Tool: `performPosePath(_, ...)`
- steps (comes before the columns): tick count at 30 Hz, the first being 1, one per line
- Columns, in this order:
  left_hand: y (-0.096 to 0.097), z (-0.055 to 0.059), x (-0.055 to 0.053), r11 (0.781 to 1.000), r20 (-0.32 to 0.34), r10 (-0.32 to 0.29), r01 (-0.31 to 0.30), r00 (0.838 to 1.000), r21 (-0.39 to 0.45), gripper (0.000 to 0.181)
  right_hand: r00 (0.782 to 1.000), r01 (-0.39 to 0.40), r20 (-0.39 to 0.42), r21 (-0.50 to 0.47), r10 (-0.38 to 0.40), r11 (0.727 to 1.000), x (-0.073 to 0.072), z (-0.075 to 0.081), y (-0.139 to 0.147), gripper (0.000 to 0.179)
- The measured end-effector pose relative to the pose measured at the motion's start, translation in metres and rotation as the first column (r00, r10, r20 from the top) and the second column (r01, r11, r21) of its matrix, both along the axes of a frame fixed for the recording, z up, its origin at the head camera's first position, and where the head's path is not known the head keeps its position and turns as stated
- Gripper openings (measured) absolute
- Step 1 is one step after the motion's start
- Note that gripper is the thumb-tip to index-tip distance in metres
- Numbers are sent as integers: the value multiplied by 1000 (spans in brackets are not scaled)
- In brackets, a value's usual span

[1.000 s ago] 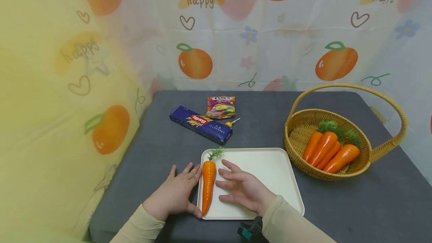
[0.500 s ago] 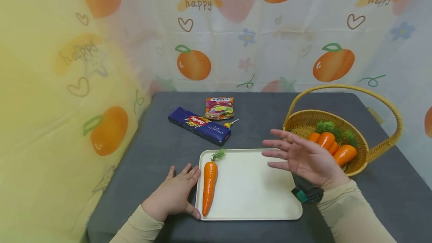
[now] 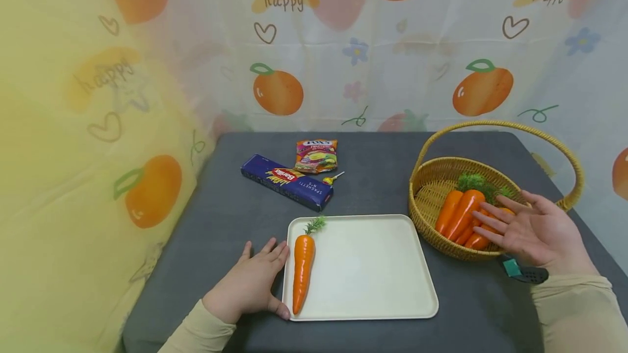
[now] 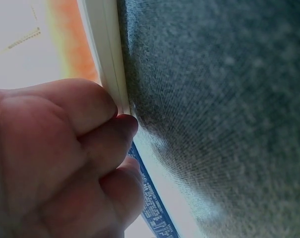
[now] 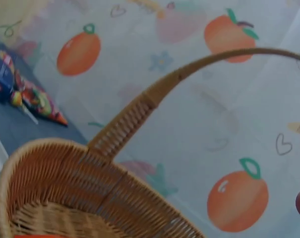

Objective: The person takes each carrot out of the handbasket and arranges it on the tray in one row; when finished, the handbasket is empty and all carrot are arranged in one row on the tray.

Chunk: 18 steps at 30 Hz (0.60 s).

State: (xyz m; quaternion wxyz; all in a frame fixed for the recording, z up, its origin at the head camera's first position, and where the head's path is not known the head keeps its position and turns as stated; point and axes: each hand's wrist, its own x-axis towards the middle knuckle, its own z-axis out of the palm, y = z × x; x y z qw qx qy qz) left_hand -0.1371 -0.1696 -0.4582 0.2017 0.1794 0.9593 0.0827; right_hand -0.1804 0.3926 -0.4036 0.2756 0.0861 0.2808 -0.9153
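Along the left side of a white tray (image 3: 368, 271) lies one carrot (image 3: 303, 271) with a green top. My left hand (image 3: 252, 285) rests on the table at the tray's left edge, fingers spread and fingertips at the rim. In the left wrist view its fingers (image 4: 110, 139) touch the tray's side. My right hand (image 3: 542, 230) is over the right front of a wicker basket (image 3: 427, 195), fingers extended and apart, holding nothing. Several carrots (image 3: 461, 214) with green tops lie in the basket, partly hidden by that hand. The right wrist view shows the basket's handle (image 5: 125, 124).
Behind the tray lie a blue spaghetti box (image 3: 289, 181), a candy bag (image 3: 316, 156) and a small lollipop (image 3: 333, 178). The basket's tall handle arches over its right side. A fruit-print curtain (image 3: 314, 70) hangs at the back of the grey table (image 3: 221, 206).
My right hand has moved right, from beside the carrot on the tray, across the tray to the basket. The left hand has stayed at the tray's left edge.
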Motion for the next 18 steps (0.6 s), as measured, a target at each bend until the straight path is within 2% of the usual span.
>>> performPosePath(2,0,0,0,1000,1,-1,1,1000,1,144,997,27,62,102,-34,994,-2,-1,1,82)
performPosePath(5,-1,0,0,1000,-1,-3,3,1000,5,145,991,40,120,167,-61,985,-8,-1,-6,84)
performPosePath(12,-2,0,0,1000,-7,-7,7,1000,20,144,993,-20,120,304,-17,952,-30,1,-34,92)
performPosePath(15,-2,1,1,1000,-4,-7,7,1000,21,143,994,-71,110,399,29,914,-42,1,-47,89)
performPosePath(18,-2,1,1,1000,-3,-13,13,1000,21,143,991,-130,98,490,94,862,-52,-2,-57,83)
